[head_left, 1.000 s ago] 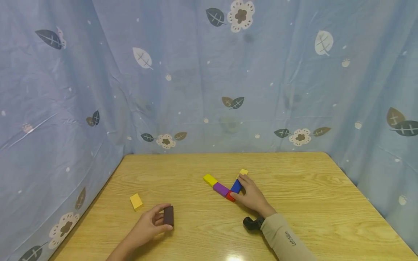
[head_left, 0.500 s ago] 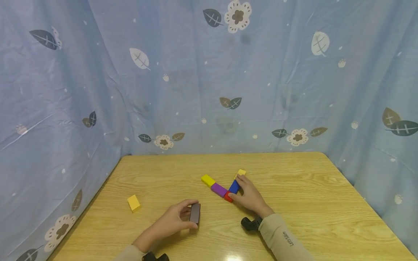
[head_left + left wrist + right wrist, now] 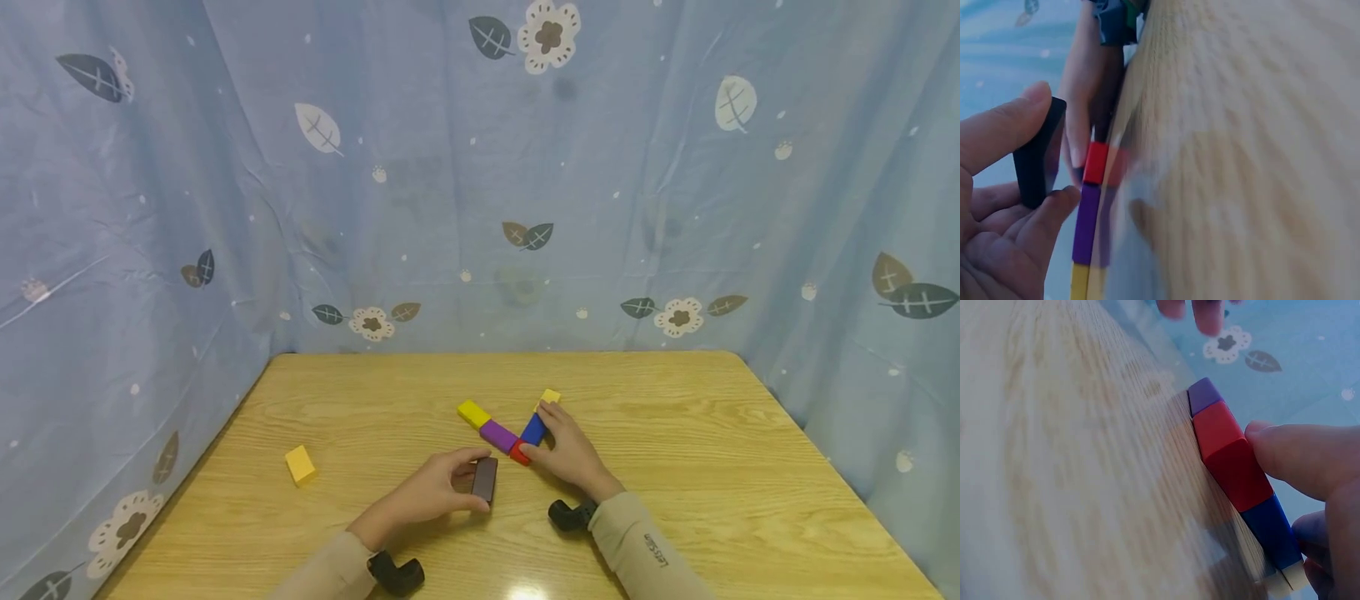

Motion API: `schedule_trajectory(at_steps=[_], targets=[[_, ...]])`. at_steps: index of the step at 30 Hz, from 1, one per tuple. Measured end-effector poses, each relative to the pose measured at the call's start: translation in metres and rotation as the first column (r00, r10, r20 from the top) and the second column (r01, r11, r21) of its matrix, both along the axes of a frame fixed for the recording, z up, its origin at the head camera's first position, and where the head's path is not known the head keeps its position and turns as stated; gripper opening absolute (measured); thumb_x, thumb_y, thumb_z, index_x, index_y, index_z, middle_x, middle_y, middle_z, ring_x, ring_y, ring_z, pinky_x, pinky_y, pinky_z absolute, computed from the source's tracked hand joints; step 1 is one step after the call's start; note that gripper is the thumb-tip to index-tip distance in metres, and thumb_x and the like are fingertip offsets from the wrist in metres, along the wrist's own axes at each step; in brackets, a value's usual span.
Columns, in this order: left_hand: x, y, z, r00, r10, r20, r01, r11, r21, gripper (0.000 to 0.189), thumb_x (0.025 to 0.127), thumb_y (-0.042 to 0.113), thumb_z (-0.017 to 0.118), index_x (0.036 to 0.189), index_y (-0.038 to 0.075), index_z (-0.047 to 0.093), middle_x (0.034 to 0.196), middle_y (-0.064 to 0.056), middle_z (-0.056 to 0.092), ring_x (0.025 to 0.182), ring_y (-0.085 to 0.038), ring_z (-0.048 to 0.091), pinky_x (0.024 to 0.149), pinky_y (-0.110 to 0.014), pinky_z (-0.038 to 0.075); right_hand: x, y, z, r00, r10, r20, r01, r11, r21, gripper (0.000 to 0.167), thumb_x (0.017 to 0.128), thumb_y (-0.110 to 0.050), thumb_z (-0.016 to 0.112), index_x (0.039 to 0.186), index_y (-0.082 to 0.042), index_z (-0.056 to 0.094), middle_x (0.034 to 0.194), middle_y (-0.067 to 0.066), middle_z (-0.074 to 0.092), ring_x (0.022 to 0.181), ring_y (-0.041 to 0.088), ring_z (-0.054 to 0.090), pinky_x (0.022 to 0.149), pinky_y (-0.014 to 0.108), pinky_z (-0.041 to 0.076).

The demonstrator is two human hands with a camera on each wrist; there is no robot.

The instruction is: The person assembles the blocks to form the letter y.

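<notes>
My left hand (image 3: pixel 435 490) pinches a dark brown block (image 3: pixel 484 480) between thumb and fingertips, above the table and left of the V of blocks. In the left wrist view the dark block (image 3: pixel 1041 153) stands tilted in the grip. My right hand (image 3: pixel 572 454) spans one arm of the V: its thumb touches the red block (image 3: pixel 519 452), its fingers lie at the blue block (image 3: pixel 534 430) and the yellow block (image 3: pixel 550 397) at the far end. From the red corner the other arm runs through a purple block (image 3: pixel 498 435) to a yellow block (image 3: pixel 473 413).
One loose yellow block (image 3: pixel 300 465) lies at the left of the wooden table (image 3: pixel 675 467). A blue patterned curtain (image 3: pixel 420 217) hangs along the table's back and sides. Black wrist cameras sit on both wrists, close to the tabletop.
My left hand has carried the dark brown block rightward across the table, close to the red corner of the V. My right hand keeps its place at the blocks.
</notes>
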State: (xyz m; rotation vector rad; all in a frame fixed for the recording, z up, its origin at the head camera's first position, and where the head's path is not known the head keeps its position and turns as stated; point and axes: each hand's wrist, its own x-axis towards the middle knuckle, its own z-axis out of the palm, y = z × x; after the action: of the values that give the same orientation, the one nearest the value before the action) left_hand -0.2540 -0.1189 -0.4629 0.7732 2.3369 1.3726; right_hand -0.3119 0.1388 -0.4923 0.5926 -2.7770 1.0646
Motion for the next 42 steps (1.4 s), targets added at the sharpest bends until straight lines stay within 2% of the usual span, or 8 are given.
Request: schedule_trajectory(at_steps=[10, 12, 17, 22, 25, 29, 36, 42], targets=[[-0.009, 0.022, -0.007, 0.996, -0.082, -0.028, 0.08, 0.995, -0.06, 0.076, 0.083, 0.027, 0.073, 0.144, 0.001, 0.037, 0.145, -0.015, 0.043, 0.127, -0.022, 0.05, 0.099, -0.021, 0.046, 0.005, -0.002, -0.004, 1.0, -0.008, 0.005, 0.008, 1.0, 0.011, 0.079, 0.085, -0.045, 0.067, 0.142, 0.001, 0.039, 0.152, 0.018, 0.032, 0.14, 0.038, 0.027, 0.111, 0.055, 0.03], [-0.009, 0.025, -0.008, 0.994, -0.086, -0.07, 0.078, 0.991, -0.111, 0.076, 0.083, 0.031, 0.073, 0.144, 0.002, 0.038, 0.145, -0.012, 0.045, 0.128, -0.02, 0.049, 0.102, -0.024, 0.045, 0.006, -0.002, -0.005, 1.0, -0.014, 0.005, 0.013, 1.0, 0.009, 0.079, 0.085, -0.044, 0.067, 0.142, 0.001, 0.039, 0.152, 0.018, 0.032, 0.14, 0.039, 0.027, 0.111, 0.056, 0.03], [-0.009, 0.028, -0.007, 0.965, -0.112, -0.236, 0.041, 0.958, -0.285, 0.08, 0.082, 0.043, 0.071, 0.145, 0.007, 0.038, 0.145, -0.006, 0.045, 0.133, -0.018, 0.043, 0.109, -0.033, 0.038, 0.002, 0.0, -0.003, 1.0, -0.006, -0.01, 0.006, 1.0, 0.014, 0.078, 0.086, -0.046, 0.066, 0.142, 0.001, 0.039, 0.151, 0.018, 0.032, 0.14, 0.038, 0.028, 0.111, 0.055, 0.03], [-0.009, 0.029, -0.007, 0.942, -0.171, -0.288, 0.064, 0.936, -0.346, 0.082, 0.083, 0.043, 0.068, 0.146, 0.005, 0.033, 0.147, -0.008, 0.042, 0.133, -0.018, 0.043, 0.108, -0.031, 0.04, 0.001, -0.001, -0.003, 1.0, 0.002, -0.01, -0.002, 1.0, 0.02, 0.078, 0.086, -0.046, 0.066, 0.142, 0.001, 0.04, 0.151, 0.017, 0.033, 0.14, 0.037, 0.028, 0.112, 0.054, 0.03], [-0.008, 0.029, -0.008, 0.921, -0.204, -0.333, 0.069, 0.924, -0.375, 0.08, 0.085, 0.044, 0.065, 0.146, 0.004, 0.033, 0.147, -0.009, 0.041, 0.131, -0.018, 0.044, 0.106, -0.03, 0.042, 0.001, -0.002, -0.003, 1.0, 0.0, -0.008, 0.0, 1.0, 0.019, 0.078, 0.086, -0.046, 0.066, 0.142, 0.001, 0.04, 0.152, 0.017, 0.033, 0.14, 0.038, 0.028, 0.111, 0.055, 0.03], [-0.007, 0.028, -0.007, 0.902, -0.216, -0.373, 0.057, 0.917, -0.394, 0.077, 0.086, 0.043, 0.064, 0.145, 0.002, 0.035, 0.146, -0.011, 0.042, 0.13, -0.02, 0.046, 0.105, -0.03, 0.043, 0.002, -0.002, -0.002, 1.0, -0.005, -0.006, 0.005, 1.0, 0.021, 0.078, 0.085, -0.047, 0.066, 0.142, 0.0, 0.04, 0.152, 0.017, 0.032, 0.141, 0.038, 0.027, 0.111, 0.055, 0.029], [-0.006, 0.029, -0.006, 0.901, -0.198, -0.386, 0.038, 0.923, -0.383, 0.072, 0.089, 0.039, 0.063, 0.145, 0.003, 0.035, 0.146, -0.011, 0.042, 0.128, -0.02, 0.048, 0.104, -0.03, 0.044, 0.001, -0.002, -0.002, 1.0, -0.011, -0.006, 0.011, 0.999, 0.036, 0.078, 0.086, -0.047, 0.065, 0.143, -0.001, 0.039, 0.152, 0.017, 0.032, 0.141, 0.037, 0.026, 0.112, 0.055, 0.028], [-0.008, 0.029, -0.007, 0.9, -0.168, -0.403, 0.013, 0.933, -0.36, 0.061, 0.093, 0.029, 0.06, 0.142, 0.001, 0.039, 0.142, -0.011, 0.046, 0.124, -0.018, 0.052, 0.099, -0.028, 0.048, 0.001, -0.002, 0.002, 1.0, 0.0, -0.001, 0.0, 0.999, 0.032, 0.079, 0.086, -0.047, 0.065, 0.143, 0.0, 0.038, 0.152, 0.017, 0.031, 0.141, 0.037, 0.026, 0.112, 0.055, 0.029]])
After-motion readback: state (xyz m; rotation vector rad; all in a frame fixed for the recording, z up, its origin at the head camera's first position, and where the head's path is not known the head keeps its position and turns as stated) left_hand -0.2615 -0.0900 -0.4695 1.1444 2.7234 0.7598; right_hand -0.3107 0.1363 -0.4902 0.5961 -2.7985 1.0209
